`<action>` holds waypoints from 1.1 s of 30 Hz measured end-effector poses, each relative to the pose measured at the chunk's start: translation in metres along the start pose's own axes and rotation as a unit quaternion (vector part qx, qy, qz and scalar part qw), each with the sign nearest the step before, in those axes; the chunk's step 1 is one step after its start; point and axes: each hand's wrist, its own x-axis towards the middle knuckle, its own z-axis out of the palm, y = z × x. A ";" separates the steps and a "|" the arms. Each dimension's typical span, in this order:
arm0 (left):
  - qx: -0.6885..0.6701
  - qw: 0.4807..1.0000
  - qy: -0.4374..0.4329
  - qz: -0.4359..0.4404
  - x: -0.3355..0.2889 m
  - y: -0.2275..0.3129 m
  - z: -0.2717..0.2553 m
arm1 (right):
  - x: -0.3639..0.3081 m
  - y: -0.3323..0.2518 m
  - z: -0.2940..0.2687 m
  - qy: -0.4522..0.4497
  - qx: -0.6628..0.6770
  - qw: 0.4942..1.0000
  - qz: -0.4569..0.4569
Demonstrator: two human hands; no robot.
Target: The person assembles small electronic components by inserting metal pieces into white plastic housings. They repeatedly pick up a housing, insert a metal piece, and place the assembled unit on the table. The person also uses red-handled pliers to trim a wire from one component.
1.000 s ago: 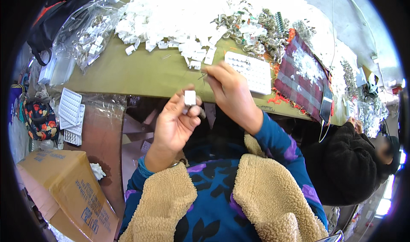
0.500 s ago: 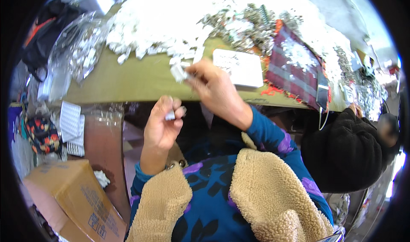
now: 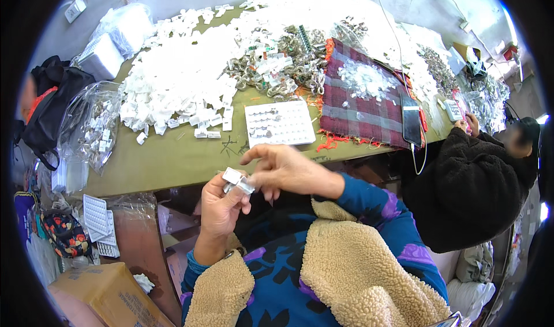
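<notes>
My left hand is closed on small white plastic pieces, held between thumb and fingers just in front of the table edge. One piece is a small rectangular block; another part beside it is partly covered by the fingers. My right hand reaches in from the right, slightly smeared by motion. Its forefinger and thumb are apart, with the thumb side at the white pieces; whether it touches them I cannot tell. Beyond the hands, a white tray with rows of small hollows lies on the table, with a few small metal bits on it.
A large heap of white plastic pieces covers the green table. Metal parts lie behind the tray. On a plaid cloth are clear pieces and a phone with a cable. A person in black sits right; a cardboard box stands lower left.
My right hand has come back from the heap's near edge to my left hand, bringing a white piece. More white pieces now show in my left hand. The view has shifted.
</notes>
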 end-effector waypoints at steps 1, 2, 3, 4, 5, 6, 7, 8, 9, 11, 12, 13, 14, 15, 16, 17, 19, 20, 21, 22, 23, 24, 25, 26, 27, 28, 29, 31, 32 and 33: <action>-0.031 0.999 0.004 -0.020 0.001 0.000 -0.002 | 0.002 -0.004 -0.012 0.066 -0.067 0.995 -0.034; -0.055 0.998 -0.012 -0.014 0.003 0.000 -0.005 | 0.010 -0.009 -0.025 0.194 -0.169 0.960 -0.112; -0.070 0.997 -0.011 -0.015 0.004 -0.001 -0.007 | 0.019 -0.017 -0.047 0.285 -0.302 0.890 -0.190; -0.088 0.996 -0.007 -0.013 0.004 -0.001 -0.009 | 0.023 -0.024 -0.066 0.301 -0.343 0.868 -0.197; -0.107 0.994 -0.005 -0.008 0.005 -0.002 -0.011 | 0.028 -0.029 -0.081 0.299 -0.390 0.853 -0.174; -0.112 0.994 -0.003 -0.015 0.005 -0.002 -0.013 | 0.038 -0.030 -0.091 0.291 -0.451 0.819 -0.203; -0.119 0.993 -0.002 -0.019 0.006 -0.003 -0.015 | 0.048 -0.030 -0.099 0.279 -0.511 0.776 -0.244; -0.129 0.991 -0.008 -0.019 0.006 -0.004 -0.016 | 0.060 -0.031 -0.105 0.268 -0.556 0.751 -0.235; -0.128 0.991 0.001 -0.025 0.006 -0.006 -0.017 | 0.073 -0.031 -0.110 0.255 -0.600 0.720 -0.239; -0.131 0.991 0.009 -0.029 0.005 -0.008 -0.018 | 0.091 -0.030 -0.115 0.215 -0.681 0.651 -0.259; -0.131 0.991 0.014 -0.034 0.005 -0.009 -0.018 | 0.098 -0.029 -0.117 0.189 -0.717 0.612 -0.276; -0.133 0.990 0.009 -0.039 0.005 -0.008 -0.019 | 0.103 -0.028 -0.119 0.162 -0.750 0.570 -0.292; -0.132 0.990 0.007 -0.045 0.004 -0.008 -0.020 | 0.107 -0.027 -0.121 0.129 -0.788 0.546 -0.255; -0.133 0.990 0.005 -0.048 0.004 -0.008 -0.021 | 0.110 -0.028 -0.123 0.130 -0.776 0.560 -0.260; -0.134 0.990 0.003 -0.052 0.004 -0.007 -0.022 | 0.111 -0.029 -0.125 0.135 -0.761 0.571 -0.277; -0.137 0.989 0.001 -0.053 0.004 -0.007 -0.023 | 0.113 -0.031 -0.128 0.140 -0.750 0.582 -0.281; -0.145 0.988 -0.001 -0.053 0.004 -0.007 -0.023 | 0.114 -0.038 -0.133 0.165 -0.674 0.657 -0.295; -0.150 0.987 -0.001 -0.053 0.005 -0.007 -0.023 | 0.114 -0.041 -0.135 0.175 -0.619 0.710 -0.285; -0.153 0.987 0.000 -0.051 0.005 -0.007 -0.022 | 0.113 -0.045 -0.137 0.185 -0.561 0.759 -0.273; -0.153 0.987 -0.001 -0.053 0.006 -0.007 -0.021 | 0.114 -0.050 -0.139 0.196 -0.497 0.807 -0.251; -0.151 0.987 0.000 -0.054 0.006 -0.007 -0.020 | 0.113 -0.053 -0.140 0.207 -0.401 0.865 -0.218; -0.147 0.988 0.004 -0.051 0.006 -0.007 -0.019 | 0.113 -0.056 -0.140 0.221 -0.350 0.889 -0.194; -0.144 0.988 0.004 -0.052 0.006 -0.007 -0.017 | 0.113 -0.058 -0.139 0.220 -0.291 0.910 -0.197; -0.140 0.989 0.008 -0.051 0.006 -0.006 -0.015 | 0.111 -0.060 -0.138 0.220 -0.241 0.930 -0.170; -0.135 0.990 0.013 -0.049 0.005 -0.004 -0.013 | 0.109 -0.061 -0.135 0.212 -0.188 0.948 -0.147; -0.129 0.991 0.015 -0.037 0.005 -0.002 -0.011 | 0.105 -0.061 -0.131 0.213 -0.137 0.960 -0.117; -0.123 0.992 0.019 -0.026 0.006 0.000 -0.009 | 0.101 -0.060 -0.125 0.181 -0.102 0.969 -0.131; -0.093 0.995 0.034 0.009 0.007 0.005 -0.003 | 0.086 -0.054 -0.104 0.162 -0.045 0.979 -0.114; -0.070 0.996 0.046 0.033 0.008 0.007 0.000 | 0.073 -0.049 -0.092 0.122 -0.004 0.980 -0.155; -0.049 0.995 0.057 0.058 0.008 0.009 0.004 | 0.063 -0.043 -0.078 0.108 0.022 0.978 -0.178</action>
